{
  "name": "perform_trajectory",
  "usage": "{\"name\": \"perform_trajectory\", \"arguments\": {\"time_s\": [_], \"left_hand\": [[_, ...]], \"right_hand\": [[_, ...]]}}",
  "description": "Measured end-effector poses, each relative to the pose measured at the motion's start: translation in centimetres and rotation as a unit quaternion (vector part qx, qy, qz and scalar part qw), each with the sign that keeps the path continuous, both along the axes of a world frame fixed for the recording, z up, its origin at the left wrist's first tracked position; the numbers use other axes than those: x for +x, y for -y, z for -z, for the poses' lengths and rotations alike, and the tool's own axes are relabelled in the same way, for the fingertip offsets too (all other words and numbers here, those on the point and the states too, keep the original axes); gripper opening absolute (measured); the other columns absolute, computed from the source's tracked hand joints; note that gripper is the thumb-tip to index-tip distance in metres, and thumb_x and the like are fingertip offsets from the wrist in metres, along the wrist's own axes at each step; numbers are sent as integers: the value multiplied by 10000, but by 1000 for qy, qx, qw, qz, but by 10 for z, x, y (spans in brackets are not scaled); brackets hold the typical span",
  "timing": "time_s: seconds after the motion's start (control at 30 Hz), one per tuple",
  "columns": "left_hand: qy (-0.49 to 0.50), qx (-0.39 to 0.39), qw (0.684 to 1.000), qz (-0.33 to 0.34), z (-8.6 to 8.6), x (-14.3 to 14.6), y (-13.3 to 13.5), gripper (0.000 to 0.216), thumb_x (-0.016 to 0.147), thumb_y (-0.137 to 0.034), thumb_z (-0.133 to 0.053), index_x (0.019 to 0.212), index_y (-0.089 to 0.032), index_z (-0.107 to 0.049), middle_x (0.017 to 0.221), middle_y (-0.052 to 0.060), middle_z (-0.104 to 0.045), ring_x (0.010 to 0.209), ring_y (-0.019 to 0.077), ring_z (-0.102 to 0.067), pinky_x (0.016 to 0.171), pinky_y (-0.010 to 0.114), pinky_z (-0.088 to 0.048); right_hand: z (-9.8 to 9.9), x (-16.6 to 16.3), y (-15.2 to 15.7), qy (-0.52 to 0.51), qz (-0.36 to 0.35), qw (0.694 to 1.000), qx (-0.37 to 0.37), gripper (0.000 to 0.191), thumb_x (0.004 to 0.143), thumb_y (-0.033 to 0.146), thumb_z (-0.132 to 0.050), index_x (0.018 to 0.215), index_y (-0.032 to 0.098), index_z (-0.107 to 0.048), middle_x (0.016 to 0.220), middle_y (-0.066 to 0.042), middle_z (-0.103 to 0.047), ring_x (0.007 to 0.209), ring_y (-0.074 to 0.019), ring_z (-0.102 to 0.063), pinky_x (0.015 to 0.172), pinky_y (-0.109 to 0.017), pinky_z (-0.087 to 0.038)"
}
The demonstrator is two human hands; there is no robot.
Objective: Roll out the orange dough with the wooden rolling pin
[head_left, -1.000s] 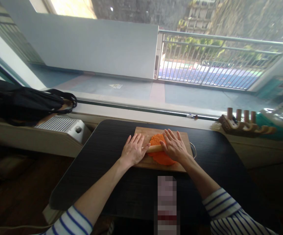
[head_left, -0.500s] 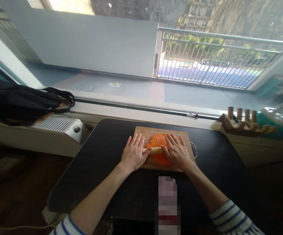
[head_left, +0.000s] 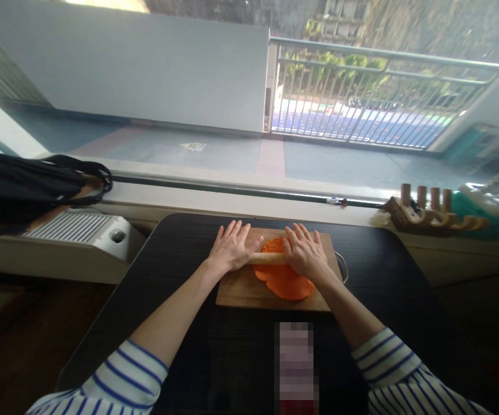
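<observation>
A pale wooden rolling pin [head_left: 269,259] lies across a flattened sheet of orange dough [head_left: 286,282] on a wooden board [head_left: 236,291]. My left hand [head_left: 231,248] rests palm down over the pin's left end, its fingers stretched forward and the thumb pointing inward along the pin. Over the right end lies my right hand [head_left: 305,248], also flat, with fingers extended toward the window and partly above the dough. Both ends of the pin are hidden beneath the hands. The dough is smooth toward me.
The board sits on a black table [head_left: 180,323], a metal handle [head_left: 343,266] at its right edge. Beyond is a window sill [head_left: 232,203] with a small item [head_left: 336,201]. A wooden rack [head_left: 431,216] stands at right, a black bag [head_left: 25,184] at left. A blurred patch covers the near table.
Both hands have pushed the rolling pin away from me, toward the board's far edge. More of the dough's near part now shows. The camera view has shifted slightly.
</observation>
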State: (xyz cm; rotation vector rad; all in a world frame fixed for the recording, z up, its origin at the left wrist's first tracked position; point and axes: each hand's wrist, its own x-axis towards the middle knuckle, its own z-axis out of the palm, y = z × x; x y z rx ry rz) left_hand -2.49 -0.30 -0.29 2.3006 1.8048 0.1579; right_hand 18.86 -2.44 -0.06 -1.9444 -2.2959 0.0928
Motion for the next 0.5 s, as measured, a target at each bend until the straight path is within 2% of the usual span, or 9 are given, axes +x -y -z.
{"name": "perform_trajectory", "arguments": {"time_s": [0.3, 0.4, 0.5], "left_hand": [[5, 16, 1000, -15, -3, 3, -21, 786, 878, -670, -137, 1409, -140, -370, 1510, 147, -287, 1412, 281, -185, 1123, 522, -137], [3, 15, 1000, -8, -2, 3, -13, 778, 883, -666, -134, 1404, -144, -383, 1504, 142, -302, 1409, 281, -199, 1122, 526, -143], [-9, 35, 999, 22, 0, 1, 9, 767, 889, -663, -141, 1400, -150, -394, 1491, 132, -334, 1400, 273, -230, 1125, 514, -158]], "right_hand": [[-4, -2, -18, -48, 56, 997, -25, 492, 922, 289, -257, 1379, 169, -396, 1440, -119, -413, 1342, -261, -324, 1066, -546, -251], [-4, -3, -9, -29, 43, 999, -10, 492, 936, 308, -255, 1382, 156, -398, 1453, -135, -392, 1356, -277, -301, 1068, -567, -229], [-1, -4, 13, 1, 14, 999, 30, 484, 951, 329, -263, 1365, 145, -433, 1458, -155, -379, 1367, -284, -284, 1087, -568, -179]]}}
